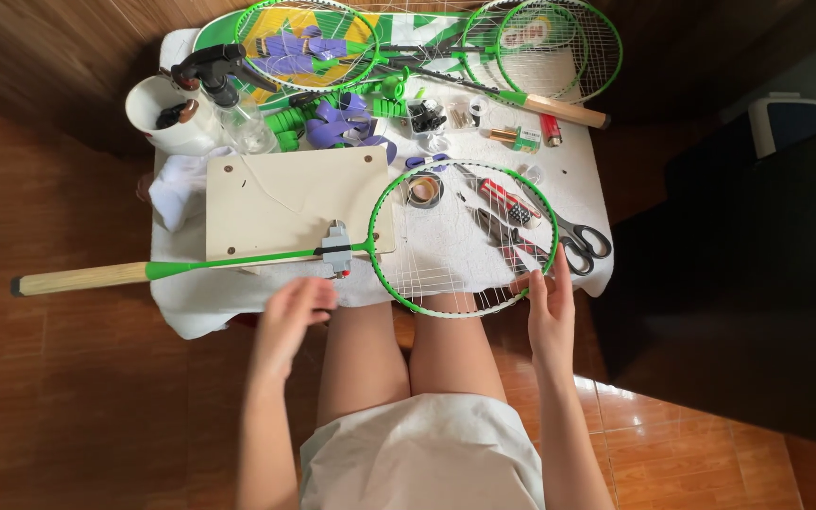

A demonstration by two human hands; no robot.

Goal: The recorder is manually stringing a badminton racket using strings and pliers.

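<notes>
A green badminton racket (397, 285) lies across the table, its shaft held in a small grey clamp (336, 250) on a pale wooden board (276, 194), its wooden handle (77, 278) sticking out to the left. My left hand (295, 312) hovers just below the clamp, fingers loosely curled, holding nothing that I can see. My right hand (550, 307) rests against the lower right rim of the racket head, fingers together on the frame. The strings in the head are only partly woven.
The white-clothed table (578, 179) carries black scissors (583, 241), red-handled pliers (507, 200), a tape roll (424, 191), purple and green clips, a white cup (158, 109), a spray bottle (224, 85) and more green rackets (540, 47) at the back. A dark cabinet stands on the right.
</notes>
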